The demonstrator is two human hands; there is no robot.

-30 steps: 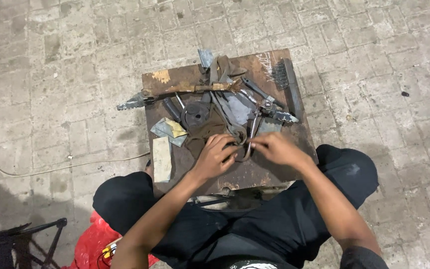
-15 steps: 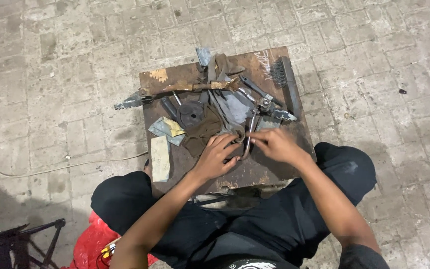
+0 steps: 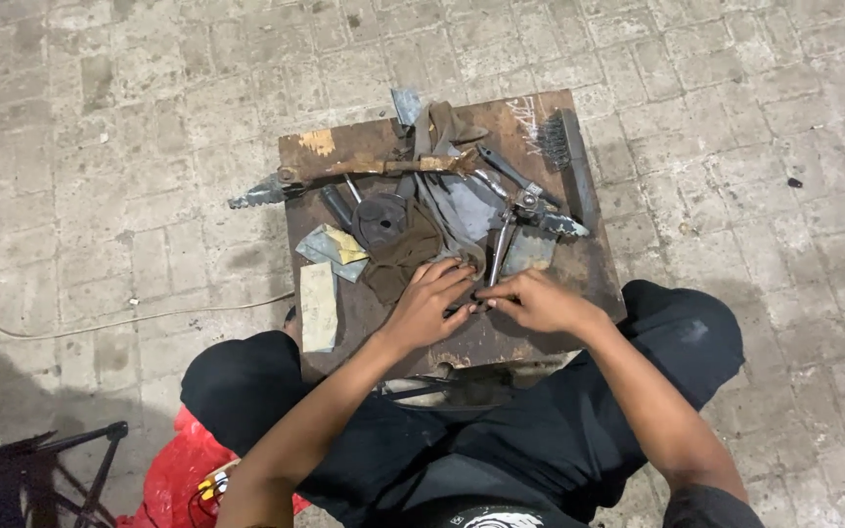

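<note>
I sit at a low, rusty brown work table (image 3: 540, 127) littered with metal parts. My left hand (image 3: 429, 301) and my right hand (image 3: 538, 301) meet at the table's near middle, fingers pinched on a small dark metal part (image 3: 473, 301) between them. Just beyond my fingers lie a curved metal piece (image 3: 497, 250) and a brown rag (image 3: 401, 252). A long rusty rod with a toothed end (image 3: 344, 172) lies across the far side. The part's exact shape is hidden by my fingers.
A wire brush (image 3: 564, 142) lies at the table's right edge, a pale folded paper (image 3: 319, 305) at its left edge. A thin cable (image 3: 100, 321) runs over the paved floor at left. A red bag (image 3: 173, 469) and a black metal stand (image 3: 70, 460) sit near my left knee.
Both hands have drawn slightly nearer to me on the table, still together on the small part. The view has shifted a little.
</note>
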